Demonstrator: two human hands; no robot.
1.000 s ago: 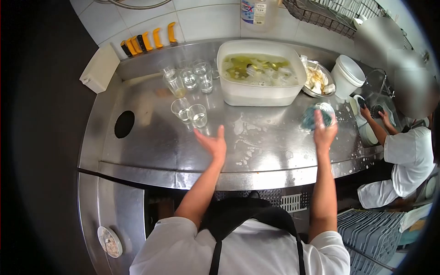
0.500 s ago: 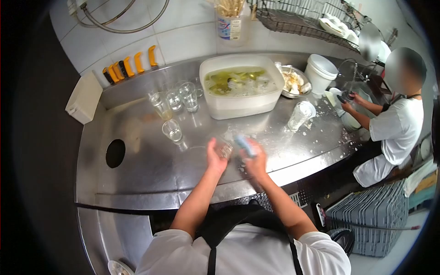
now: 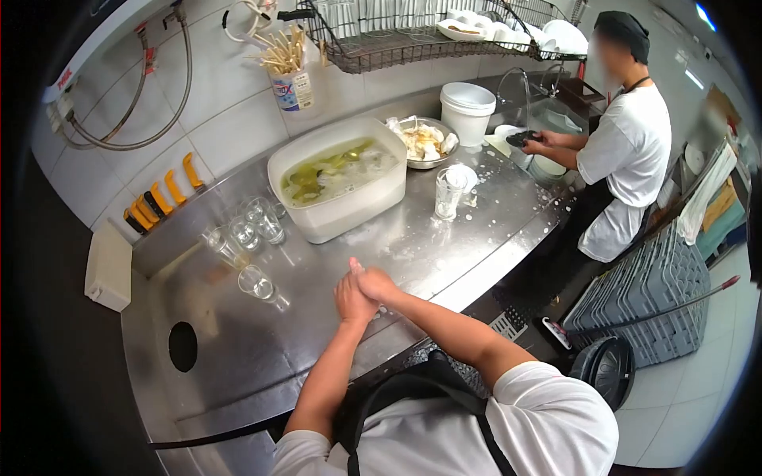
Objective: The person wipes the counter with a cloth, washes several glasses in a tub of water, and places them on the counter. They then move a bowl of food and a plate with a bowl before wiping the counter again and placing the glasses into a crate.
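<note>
Both hands have closed together since half a second ago, left hand (image 3: 347,300) and right hand (image 3: 376,284) pressed over the counter (image 3: 444,254), seemingly scrubbing a glass I cannot see; rinsing likely follows.

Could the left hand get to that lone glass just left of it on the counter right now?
Probably yes. The lone glass stands close beside the left hand with only bare steel counter between. But that hand is pressed together with the right hand, so it would have to let go first.

Left hand (image 3: 348,300) and right hand (image 3: 379,284) pressed together; anything inside the grip hidden. Co-worker's face blurred. Contents of murky tub (image 3: 337,186) unclear. Own torso cut off by bottom edge.
</note>
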